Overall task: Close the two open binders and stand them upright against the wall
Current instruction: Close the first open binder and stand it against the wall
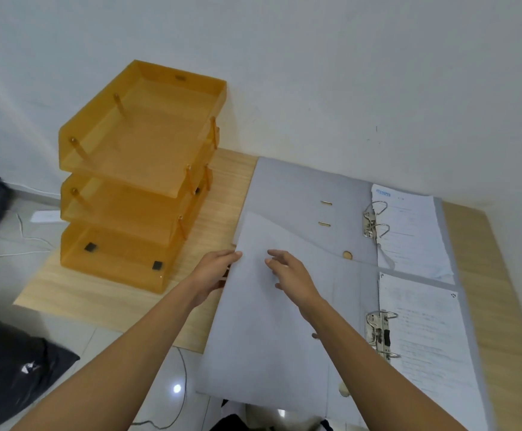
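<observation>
Two grey lever-arch binders lie open on the wooden table. The far binder (pixel 300 194) lies close to the wall, with white pages on its right half. The near binder (pixel 262 337) overlaps it, and its left cover is lifted a little off the table. My left hand (pixel 213 275) grips that cover's left edge near its far corner. My right hand (pixel 287 272) hovers over the same cover with its fingers spread; whether it touches the cover I cannot tell. Both metal ring mechanisms stand open beside the pages.
An orange three-tier letter tray (pixel 141 178) stands at the table's left, against the white wall (pixel 346 88). The near binder's cover juts past the table's front edge. Black bags (pixel 1 362) and a white cable lie on the floor to the left.
</observation>
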Motion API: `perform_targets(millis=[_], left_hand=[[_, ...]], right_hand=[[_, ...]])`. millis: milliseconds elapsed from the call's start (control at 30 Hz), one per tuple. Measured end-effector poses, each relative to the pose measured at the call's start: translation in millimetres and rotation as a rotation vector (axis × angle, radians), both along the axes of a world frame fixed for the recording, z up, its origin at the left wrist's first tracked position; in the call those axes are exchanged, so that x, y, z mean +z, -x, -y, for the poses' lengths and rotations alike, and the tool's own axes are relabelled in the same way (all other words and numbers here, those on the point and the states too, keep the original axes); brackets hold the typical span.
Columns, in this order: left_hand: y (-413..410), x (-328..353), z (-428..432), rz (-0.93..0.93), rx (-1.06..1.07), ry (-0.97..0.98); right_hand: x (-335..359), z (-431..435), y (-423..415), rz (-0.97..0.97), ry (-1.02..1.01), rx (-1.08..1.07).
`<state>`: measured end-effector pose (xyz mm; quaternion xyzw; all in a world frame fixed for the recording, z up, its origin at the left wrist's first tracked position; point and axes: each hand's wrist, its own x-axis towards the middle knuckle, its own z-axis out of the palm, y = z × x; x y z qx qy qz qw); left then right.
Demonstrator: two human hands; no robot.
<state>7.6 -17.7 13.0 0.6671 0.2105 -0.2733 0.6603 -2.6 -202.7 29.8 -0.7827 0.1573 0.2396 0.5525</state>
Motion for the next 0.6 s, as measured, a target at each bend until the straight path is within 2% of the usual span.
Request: perform_targets(millis=[300, 600], left_hand=[[1.8, 56.8, 80.3, 0.148, -0.170, 0.203], [27.8, 72.9, 188.5, 0.199, -0.334, 0.199]], right_hand=[[65.1, 50.4, 18.6, 0.239, -0.039, -0.016], [101.6, 134.2, 61.0, 0.263, -0.116, -0.116]])
